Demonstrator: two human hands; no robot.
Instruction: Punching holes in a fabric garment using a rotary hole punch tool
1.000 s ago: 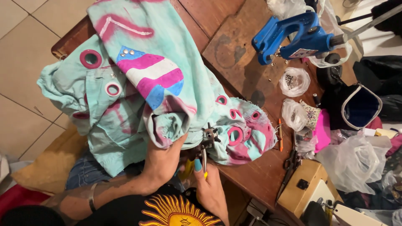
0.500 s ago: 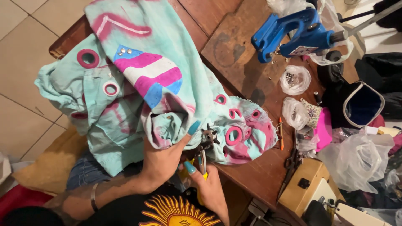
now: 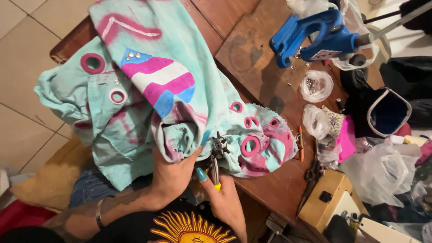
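Hidden and cut off
I can't see my right hand's (image 3: 225, 202) grip; the punch pliers' (image 3: 216, 157) handles vanish inside it, and the garment (image 3: 148, 90) runs past the far edge.

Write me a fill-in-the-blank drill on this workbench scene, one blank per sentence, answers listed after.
1. The left hand grips a bunched fold of the mint and pink ____.
2. The right hand holds a revolving punch plier by its ____ handles.
3. The hand press at the far end of the wooden table is coloured ____.
4. The rings set into the fabric are coloured ____.

Missing words: garment; yellow; blue; pink
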